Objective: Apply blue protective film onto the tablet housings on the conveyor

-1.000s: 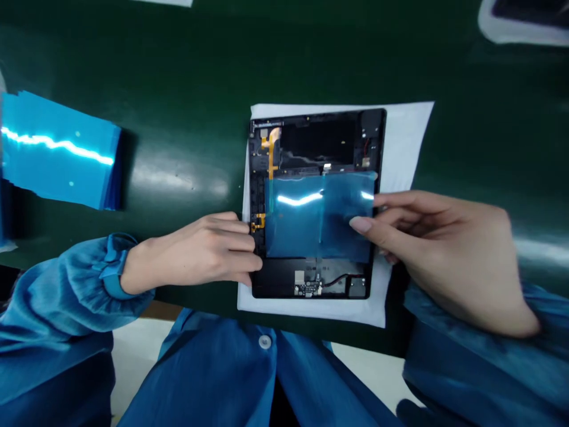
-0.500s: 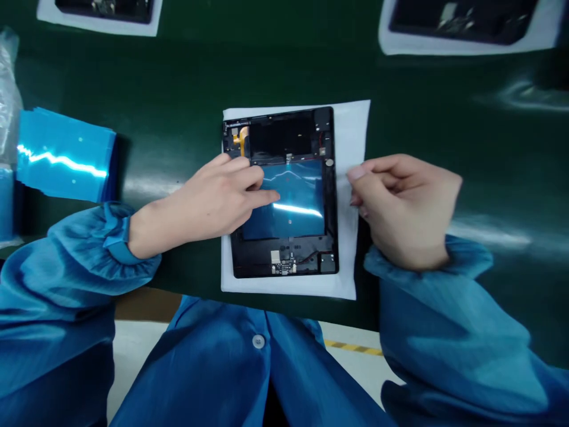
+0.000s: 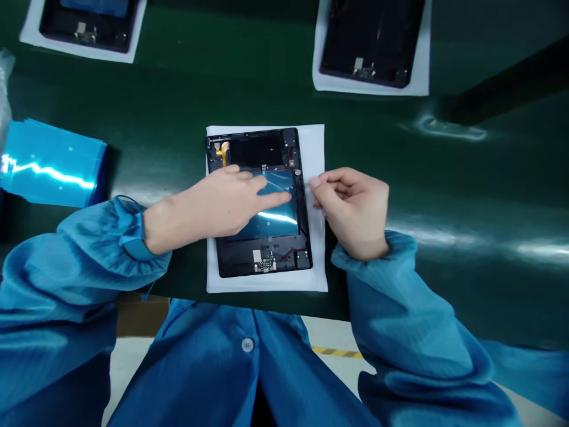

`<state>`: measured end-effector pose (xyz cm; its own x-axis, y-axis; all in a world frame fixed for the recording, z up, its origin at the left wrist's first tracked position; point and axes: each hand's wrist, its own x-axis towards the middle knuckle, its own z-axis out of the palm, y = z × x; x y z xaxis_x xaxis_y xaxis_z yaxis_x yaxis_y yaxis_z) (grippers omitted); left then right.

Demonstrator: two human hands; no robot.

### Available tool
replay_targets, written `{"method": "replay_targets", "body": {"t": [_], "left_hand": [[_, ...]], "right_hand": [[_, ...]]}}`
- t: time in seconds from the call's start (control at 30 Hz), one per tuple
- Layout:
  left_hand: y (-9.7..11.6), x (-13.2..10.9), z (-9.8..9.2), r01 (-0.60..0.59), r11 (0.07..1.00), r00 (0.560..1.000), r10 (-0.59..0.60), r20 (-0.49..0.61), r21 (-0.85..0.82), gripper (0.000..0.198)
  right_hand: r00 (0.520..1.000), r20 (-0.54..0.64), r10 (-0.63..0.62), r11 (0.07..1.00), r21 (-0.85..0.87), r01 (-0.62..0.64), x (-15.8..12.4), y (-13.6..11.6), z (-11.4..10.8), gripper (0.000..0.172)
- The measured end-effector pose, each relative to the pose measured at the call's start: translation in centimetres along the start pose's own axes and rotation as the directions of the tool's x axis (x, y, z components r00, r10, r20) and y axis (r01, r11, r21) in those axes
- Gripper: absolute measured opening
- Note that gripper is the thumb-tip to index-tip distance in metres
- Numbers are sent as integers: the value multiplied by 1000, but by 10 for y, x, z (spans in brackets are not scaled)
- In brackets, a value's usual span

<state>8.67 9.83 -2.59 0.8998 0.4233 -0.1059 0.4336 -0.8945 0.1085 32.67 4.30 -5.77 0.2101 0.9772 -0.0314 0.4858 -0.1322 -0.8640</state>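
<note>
An opened black tablet housing (image 3: 240, 261) lies on a white foam sheet (image 3: 316, 148) in front of me. A shiny blue film (image 3: 278, 224) covers its middle. My left hand (image 3: 222, 201) rests over the film's left part, index finger stretched out to the right across it and the other fingers partly bent. Just right of the housing, above the sheet's right edge, my right hand (image 3: 355, 207) is closed, thumb against index finger; whatever lies in that pinch is too small to make out. An orange flex cable (image 3: 224, 153) shows at the housing's upper left.
A stack of blue films (image 3: 53, 163) is on the green table (image 3: 200, 89) at the left, beside clear plastic (image 3: 5, 89). Two more housings (image 3: 373, 41) on white sheets lie at the far side. A dark bar crosses the upper right.
The view has shifted, so the housing appears further left. My left index finger has slid rightward over the film. My right hand stays pinched beside the housing.
</note>
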Motion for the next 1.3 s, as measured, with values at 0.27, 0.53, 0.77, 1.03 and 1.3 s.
{"method": "replay_targets", "body": {"t": [0.27,0.53,0.77,1.03,1.3], "left_hand": [[-29,-61,22,296,929,903,-349,-252,-224,56],[-38,-75,42,234,899,946,-298,-126,-371,115],[-42,-79,45,219,885,962,-266,-60,-410,136],[-40,-78,41,252,861,953,-300,-41,-442,135],[-39,-73,32,318,812,937,-347,33,-490,132]], "right_hand": [[778,436,-451,774,-244,585,-14,-27,5,34],[346,778,-524,339,-182,923,5,-35,29,46],[315,751,-580,157,-276,948,15,-35,34,44],[191,699,-689,119,-151,981,4,-32,28,36],[150,719,-678,119,-94,988,-3,-27,20,35]]}}
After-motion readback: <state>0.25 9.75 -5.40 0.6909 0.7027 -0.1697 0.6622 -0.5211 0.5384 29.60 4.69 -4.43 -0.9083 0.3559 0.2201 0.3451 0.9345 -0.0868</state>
